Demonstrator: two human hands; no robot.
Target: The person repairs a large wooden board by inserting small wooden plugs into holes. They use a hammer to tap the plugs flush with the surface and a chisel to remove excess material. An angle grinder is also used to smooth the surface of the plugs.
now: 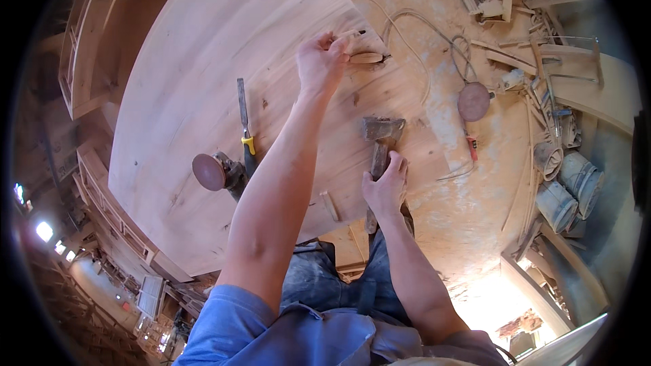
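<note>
My left hand (321,62) reaches over a large pale wooden panel (196,47), its fingers pinched on a thin wooden strip (351,32). Just below those fingertips lies a second light wooden piece (367,58), its right end at a dark spot on the panel's edge. My right hand (387,184) grips the wooden handle of a hammer (384,129) with a broad, dark metal head. That head rests on or just over the panel. Left of my left forearm lies a chisel (245,112) with a black and yellow handle.
A disc sander (211,172) sits beside the chisel, and a small wood offcut (329,205) lies nearer me. Another round sanding disc (474,102) with a cord (456,44) is on the dusty surface at right. Buckets (557,205) and wood scraps line the far right.
</note>
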